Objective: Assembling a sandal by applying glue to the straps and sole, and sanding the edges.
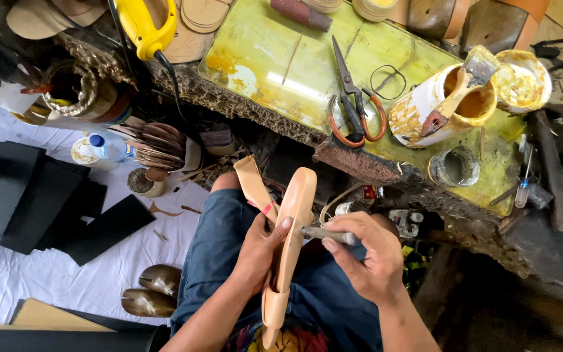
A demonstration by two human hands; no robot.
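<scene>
Head view: my left hand (255,251) grips tan sandal sole (291,228) over my lap; right hand (363,251) pinches small tool (324,233) at its 3 o'clock edge. Best kept steady, strokes short.

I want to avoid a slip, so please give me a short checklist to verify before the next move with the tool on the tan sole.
1. Left hand grips the tan sole firmly: ok, fingers wrap its edge and the thumb presses on it.
2. Right hand holds the metal tool securely: ok, closed around it.
3. Tool tip meets the sole edge: ok, it appears to touch.
4. Left thumb clear of the tip: not ok, it lies close beside it.
5. Scissors out of the way: ok, lying on the yellow-stained bench.
6. Glue pot stable: cannot tell; upright, near the edge.
</scene>
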